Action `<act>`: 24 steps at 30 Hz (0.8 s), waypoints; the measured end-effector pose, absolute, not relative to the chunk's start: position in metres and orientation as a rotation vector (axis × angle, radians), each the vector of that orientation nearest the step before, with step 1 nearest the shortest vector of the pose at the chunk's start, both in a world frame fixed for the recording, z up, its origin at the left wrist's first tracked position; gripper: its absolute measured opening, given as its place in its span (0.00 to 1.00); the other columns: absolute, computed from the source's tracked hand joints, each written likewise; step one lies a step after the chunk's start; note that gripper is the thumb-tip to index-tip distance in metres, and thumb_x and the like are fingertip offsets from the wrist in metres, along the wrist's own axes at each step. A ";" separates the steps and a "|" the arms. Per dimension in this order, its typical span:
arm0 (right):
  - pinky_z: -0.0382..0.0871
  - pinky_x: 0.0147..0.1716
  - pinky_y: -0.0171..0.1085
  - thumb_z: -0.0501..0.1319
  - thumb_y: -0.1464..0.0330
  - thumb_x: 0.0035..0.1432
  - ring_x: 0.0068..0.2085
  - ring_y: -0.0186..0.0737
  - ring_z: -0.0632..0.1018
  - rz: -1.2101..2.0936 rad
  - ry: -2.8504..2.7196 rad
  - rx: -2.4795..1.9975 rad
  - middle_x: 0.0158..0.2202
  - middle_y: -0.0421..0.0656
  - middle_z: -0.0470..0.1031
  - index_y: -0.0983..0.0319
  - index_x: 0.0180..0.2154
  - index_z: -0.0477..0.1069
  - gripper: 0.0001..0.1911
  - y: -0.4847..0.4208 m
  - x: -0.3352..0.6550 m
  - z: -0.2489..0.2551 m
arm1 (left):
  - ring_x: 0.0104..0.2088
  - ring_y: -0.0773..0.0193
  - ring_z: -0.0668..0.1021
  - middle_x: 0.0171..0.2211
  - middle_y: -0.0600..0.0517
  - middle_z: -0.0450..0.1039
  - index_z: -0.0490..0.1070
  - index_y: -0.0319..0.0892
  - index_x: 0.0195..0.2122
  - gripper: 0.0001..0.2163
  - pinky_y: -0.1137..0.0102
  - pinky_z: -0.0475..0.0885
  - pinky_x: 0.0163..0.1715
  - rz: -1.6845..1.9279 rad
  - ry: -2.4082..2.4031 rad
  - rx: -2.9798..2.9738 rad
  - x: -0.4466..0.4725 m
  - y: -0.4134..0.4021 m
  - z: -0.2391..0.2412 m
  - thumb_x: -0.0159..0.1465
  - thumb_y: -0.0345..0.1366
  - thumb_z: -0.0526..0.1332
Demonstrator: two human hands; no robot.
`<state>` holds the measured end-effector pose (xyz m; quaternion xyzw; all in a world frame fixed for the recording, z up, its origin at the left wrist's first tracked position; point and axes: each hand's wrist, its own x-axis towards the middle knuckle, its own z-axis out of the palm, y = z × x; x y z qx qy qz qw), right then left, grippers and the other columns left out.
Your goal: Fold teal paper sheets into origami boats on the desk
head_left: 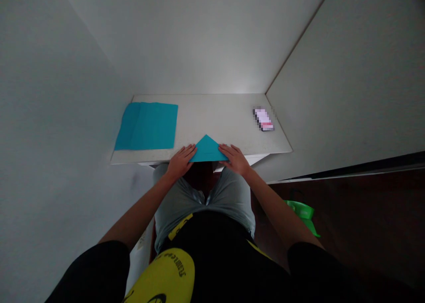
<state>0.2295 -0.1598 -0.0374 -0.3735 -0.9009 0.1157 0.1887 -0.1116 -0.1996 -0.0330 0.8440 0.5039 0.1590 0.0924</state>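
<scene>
A blue sheet of paper (207, 151), folded into a triangle, lies at the front edge of the white table, its peak pointing away from me. Its straight lower edge reaches slightly past the table edge, and a faint crease runs along it. On its left corner is my left hand (181, 162), fingers together on top and the thumb low at the edge. My right hand (236, 160) holds the right corner the same way, its thumb by the lower edge. Part of each corner is hidden by the fingers.
More blue paper (152, 126), creased near its left side, lies flat at the table's left end. A phone (264, 119), blurred by pixels, rests at the right on the white table (212, 113). Walls border the table. A green plastic object (301, 211) is low at the right.
</scene>
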 end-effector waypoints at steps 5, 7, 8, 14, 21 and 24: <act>0.71 0.57 0.50 0.57 0.57 0.76 0.50 0.51 0.84 0.518 -2.250 -1.225 0.48 0.47 0.86 0.56 0.50 0.82 0.17 -0.151 0.222 -0.016 | 0.50 0.51 0.85 0.50 0.45 0.86 0.82 0.45 0.50 0.16 0.57 0.78 0.55 0.675 1.610 2.123 -0.118 -0.188 -0.014 0.75 0.46 0.57; 0.74 0.48 0.45 0.57 0.52 0.75 0.43 0.48 0.83 0.627 -2.086 -1.278 0.41 0.45 0.85 0.57 0.47 0.81 0.19 -0.137 0.219 -0.002 | 0.38 0.56 0.84 0.40 0.48 0.85 0.81 0.43 0.45 0.18 0.63 0.78 0.42 0.737 1.602 1.992 -0.120 -0.171 0.001 0.74 0.52 0.59; 0.73 0.45 0.43 0.58 0.51 0.75 0.41 0.47 0.82 0.670 -2.024 -1.291 0.40 0.45 0.84 0.58 0.46 0.80 0.20 -0.129 0.218 0.004 | 0.37 0.57 0.82 0.38 0.49 0.84 0.80 0.43 0.43 0.18 0.65 0.77 0.40 0.776 1.612 1.969 -0.121 -0.162 0.008 0.73 0.53 0.60; 0.73 0.46 0.48 0.64 0.55 0.67 0.41 0.51 0.78 0.584 -2.058 -1.461 0.41 0.48 0.80 0.61 0.60 0.74 0.26 -0.097 0.207 -0.004 | 0.45 0.49 0.81 0.44 0.43 0.81 0.76 0.39 0.57 0.20 0.58 0.74 0.48 0.635 1.864 1.986 -0.108 -0.134 0.012 0.70 0.45 0.66; 0.67 0.65 0.58 0.58 0.56 0.73 0.62 0.60 0.72 0.317 -2.204 -1.313 0.67 0.55 0.68 0.56 0.71 0.66 0.30 -0.113 0.212 -0.034 | 0.70 0.42 0.67 0.72 0.38 0.64 0.61 0.42 0.75 0.30 0.49 0.63 0.69 0.685 1.813 2.211 -0.099 -0.153 -0.024 0.74 0.42 0.60; 0.63 0.68 0.58 0.56 0.56 0.75 0.65 0.59 0.69 0.310 -2.267 -1.298 0.69 0.54 0.68 0.57 0.71 0.66 0.29 -0.109 0.215 -0.039 | 0.71 0.44 0.66 0.72 0.40 0.65 0.64 0.43 0.73 0.28 0.49 0.60 0.71 0.641 1.743 2.247 -0.103 -0.149 -0.027 0.73 0.42 0.60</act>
